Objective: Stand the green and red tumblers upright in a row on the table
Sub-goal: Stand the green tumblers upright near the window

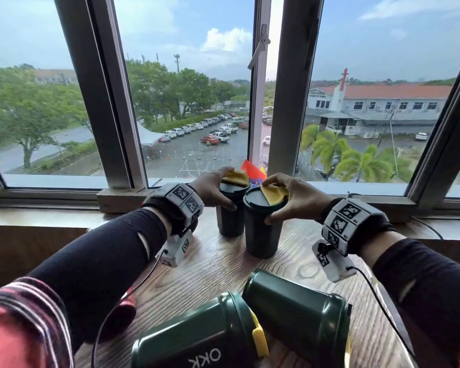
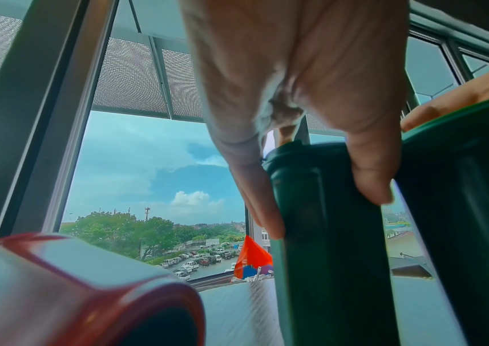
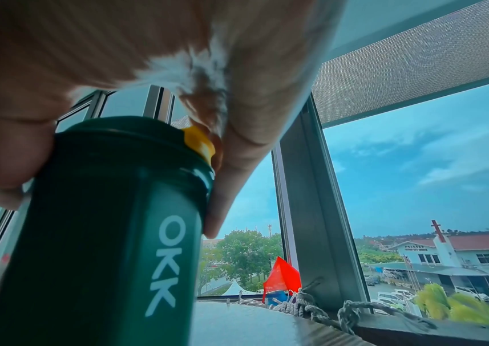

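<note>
Bright daylight through the window (image 1: 186, 102); wrist views blurred near, edges bowed.

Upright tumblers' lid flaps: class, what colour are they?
Yellow, on dark green lids; the right tumbler's flap shows best in the head view.

We look up along our right hand (image 3: 136, 70), whose thumb and fingers (image 3: 237, 168) curl over the lid of an upright dark green tumbler (image 3: 100, 234). White letters "OKK" run down its side, and a yellow tab (image 3: 198, 142) sits at the lid's edge under our palm. Beyond, a red flag (image 3: 281, 274) stands by the window frame (image 3: 311, 210), with a knotted cord (image 3: 349, 309) on the sill.
</note>
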